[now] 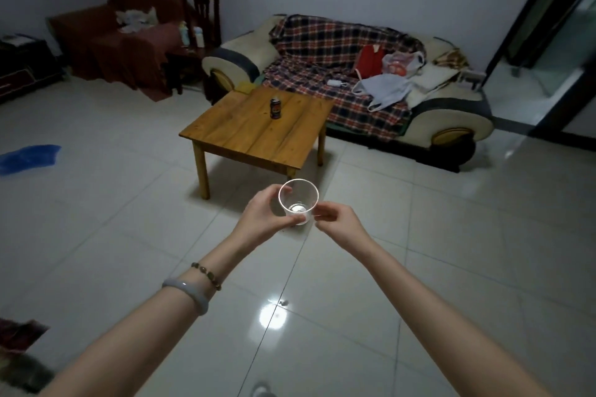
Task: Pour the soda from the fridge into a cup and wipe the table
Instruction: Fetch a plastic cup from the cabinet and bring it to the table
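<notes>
Two hands share one clear cup (298, 201) above the tiled floor (435, 251). Left: my left hand (263, 213) curls round the cup's left wall. Centre: the cup, apparently empty, mouth up. Beyond it the soda can (275, 108) stands upright on the wooden surface (238, 138), well apart from the cup. Right: my right hand (335, 219) pinches the cup low down, near its base. Risk, as I judge it: the thin wall may buckle under a tight grip, and so light a cup could tip once pouring starts.
</notes>
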